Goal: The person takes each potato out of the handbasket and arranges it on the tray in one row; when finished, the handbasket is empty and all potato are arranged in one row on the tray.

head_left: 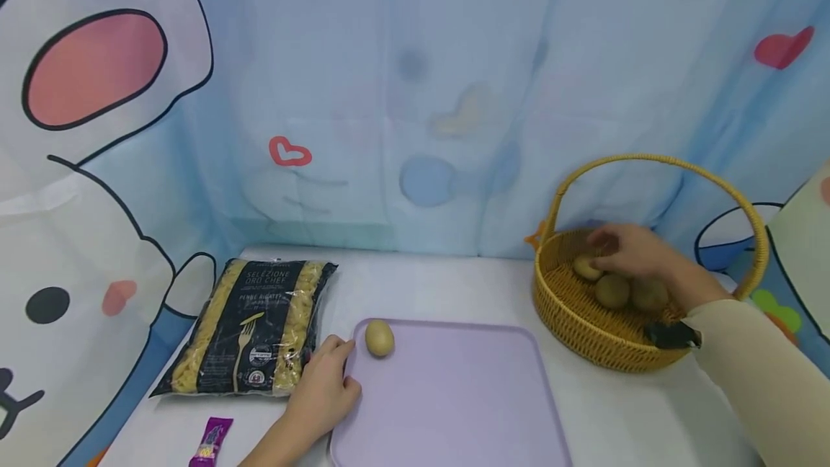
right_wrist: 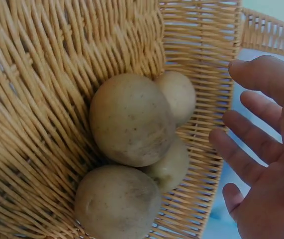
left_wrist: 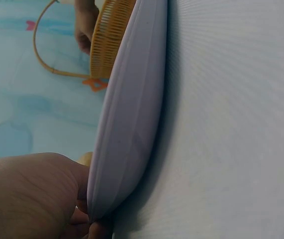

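A lilac tray [head_left: 454,395] lies on the white table with one small potato [head_left: 379,338] near its far left corner. My left hand [head_left: 324,388] grips the tray's left rim; in the left wrist view its thumb and fingers pinch the edge. At the right stands a wicker basket [head_left: 583,330] with a tall handle and several potatoes [right_wrist: 132,119] inside, some larger than others. My right hand [head_left: 632,254] reaches in under the handle, over the potatoes. Its fingers [right_wrist: 253,149] are spread and hold nothing in the right wrist view, apart from the potatoes.
Left of the tray lies a bag of penne pasta [head_left: 249,330], close to my left hand. A small purple packet [head_left: 210,442] is nearer the front. Behind the table hangs a blue printed curtain [head_left: 389,92]. The basket's handle [head_left: 655,158] arches above my right forearm.
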Tool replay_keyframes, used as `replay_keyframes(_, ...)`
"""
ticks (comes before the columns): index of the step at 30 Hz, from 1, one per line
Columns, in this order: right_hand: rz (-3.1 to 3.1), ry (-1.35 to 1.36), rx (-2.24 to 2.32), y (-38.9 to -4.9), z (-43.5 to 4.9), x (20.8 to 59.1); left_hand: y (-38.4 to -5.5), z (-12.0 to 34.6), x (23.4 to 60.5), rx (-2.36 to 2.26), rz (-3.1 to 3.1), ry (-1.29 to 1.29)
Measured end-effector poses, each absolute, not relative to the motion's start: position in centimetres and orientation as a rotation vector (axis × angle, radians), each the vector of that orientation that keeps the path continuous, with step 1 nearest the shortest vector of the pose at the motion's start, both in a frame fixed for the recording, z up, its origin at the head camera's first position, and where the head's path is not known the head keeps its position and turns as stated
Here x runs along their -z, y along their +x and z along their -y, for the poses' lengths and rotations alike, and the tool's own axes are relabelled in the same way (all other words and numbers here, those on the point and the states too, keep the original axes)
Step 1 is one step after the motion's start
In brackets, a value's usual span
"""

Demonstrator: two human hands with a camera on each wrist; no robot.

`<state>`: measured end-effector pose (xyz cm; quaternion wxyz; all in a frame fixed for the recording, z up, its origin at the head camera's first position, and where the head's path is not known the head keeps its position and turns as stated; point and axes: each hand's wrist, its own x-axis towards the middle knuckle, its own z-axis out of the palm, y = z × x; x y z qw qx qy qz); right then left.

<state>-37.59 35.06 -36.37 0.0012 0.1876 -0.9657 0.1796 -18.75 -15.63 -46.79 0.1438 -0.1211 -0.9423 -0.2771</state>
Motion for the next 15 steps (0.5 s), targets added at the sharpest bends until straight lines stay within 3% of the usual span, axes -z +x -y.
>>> replay_keyframes(5, 3.034, 0.633, -0.544, -38.4, -34.9, 37.2, -18.7, 15.6, 46.8, 0.824, 2.727, -0.345)
replay_keyframes(10, 3.135, 0.562, -0.804, -38.5, -34.7, 38.4, -18.8, 15.6, 47.0, 0.828, 2.736, -0.336)
replay_keyframes(15, 3.105, 0.582, -0.592, -39.3, -34.7, 39.5, -19.0, 15.9, 46.9, 0.817, 2.726, -0.338)
